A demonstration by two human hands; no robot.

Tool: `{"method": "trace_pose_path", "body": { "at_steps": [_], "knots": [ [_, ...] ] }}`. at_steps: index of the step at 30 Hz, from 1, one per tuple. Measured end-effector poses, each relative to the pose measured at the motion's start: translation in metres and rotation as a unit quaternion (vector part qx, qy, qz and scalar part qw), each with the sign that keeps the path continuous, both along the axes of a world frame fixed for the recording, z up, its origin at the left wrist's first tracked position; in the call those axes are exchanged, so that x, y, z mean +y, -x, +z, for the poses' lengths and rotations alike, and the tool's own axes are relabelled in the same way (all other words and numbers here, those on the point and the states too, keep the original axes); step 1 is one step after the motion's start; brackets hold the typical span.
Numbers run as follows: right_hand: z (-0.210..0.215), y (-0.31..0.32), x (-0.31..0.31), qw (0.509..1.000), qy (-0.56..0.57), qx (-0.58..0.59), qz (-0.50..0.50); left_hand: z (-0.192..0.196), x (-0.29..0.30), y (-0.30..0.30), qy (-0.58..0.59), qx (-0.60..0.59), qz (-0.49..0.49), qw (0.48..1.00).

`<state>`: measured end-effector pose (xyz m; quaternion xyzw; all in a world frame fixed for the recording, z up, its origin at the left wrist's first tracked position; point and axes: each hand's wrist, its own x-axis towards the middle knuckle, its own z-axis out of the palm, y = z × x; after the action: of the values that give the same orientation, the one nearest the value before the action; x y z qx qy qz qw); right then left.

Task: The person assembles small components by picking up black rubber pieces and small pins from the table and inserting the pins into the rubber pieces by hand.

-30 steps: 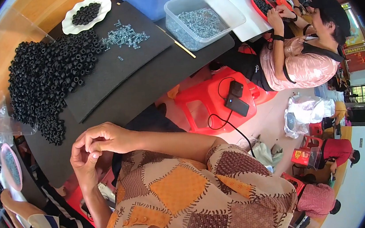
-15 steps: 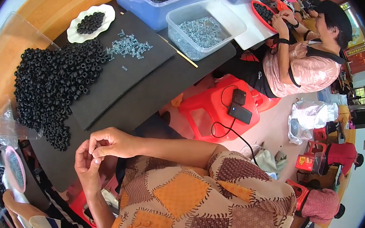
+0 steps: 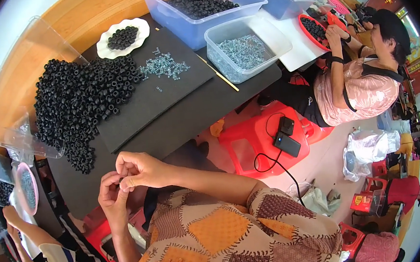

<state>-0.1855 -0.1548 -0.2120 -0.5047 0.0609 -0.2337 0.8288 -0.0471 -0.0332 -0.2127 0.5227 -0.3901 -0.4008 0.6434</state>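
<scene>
My left hand [image 3: 111, 192] and my right hand [image 3: 141, 170] meet fingertip to fingertip just off the table's near edge. Both are closed in a pinch; whatever lies between the fingers is too small or hidden to make out. Beyond them a large heap of black ring-shaped pieces [image 3: 76, 101] covers the left of the table. A dark board [image 3: 154, 108] lies beside the heap, partly under it. Scattered on that board are small clear bluish pieces [image 3: 165, 66]. A white scalloped plate [image 3: 143, 31] behind them holds more black pieces.
Plastic tubs stand at the back: a blue-tinted one [image 3: 184, 29] with black pieces, a clear one [image 3: 222, 73] with bluish pieces. A thin yellow stick [image 3: 225, 81] lies nearby. Right of the table is a red stool [image 3: 241, 140] carrying a cabled black device [image 3: 287, 145]. Co-workers sit on both sides.
The whole view has shifted, so the table and heap appear slightly lower and further right. My hands stay together, with a small change in how the fingers sit.
</scene>
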Motion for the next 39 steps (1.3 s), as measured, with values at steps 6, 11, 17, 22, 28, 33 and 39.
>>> {"method": "trace_pose_path", "body": {
  "at_steps": [6,11,17,22,28,33,39],
  "knots": [
    [0.002,0.006,0.008,0.991,0.107,0.038,-0.064,-0.001,0.003,0.000,0.006,-0.194,0.002,0.981],
    [-0.003,0.006,0.014,0.998,-0.066,-0.014,0.011,0.001,0.010,0.004,0.039,-0.162,0.006,0.986],
    [-0.009,0.005,0.023,0.996,-0.031,-0.031,-0.073,0.013,0.014,0.018,0.035,-0.227,0.075,0.970],
    [-0.003,0.008,0.026,0.996,0.017,0.010,-0.085,0.008,0.021,0.011,0.031,-0.230,0.080,0.969],
    [0.005,0.011,0.030,0.991,0.062,0.013,-0.114,0.008,0.022,0.007,-0.008,-0.096,0.049,0.994],
    [0.013,0.014,0.029,0.929,0.313,0.058,-0.189,0.002,0.023,0.002,-0.046,0.042,-0.021,0.998],
    [0.012,0.014,0.030,0.898,0.398,0.019,-0.187,-0.004,0.027,0.002,-0.055,0.090,-0.037,0.994]
  ]
}}
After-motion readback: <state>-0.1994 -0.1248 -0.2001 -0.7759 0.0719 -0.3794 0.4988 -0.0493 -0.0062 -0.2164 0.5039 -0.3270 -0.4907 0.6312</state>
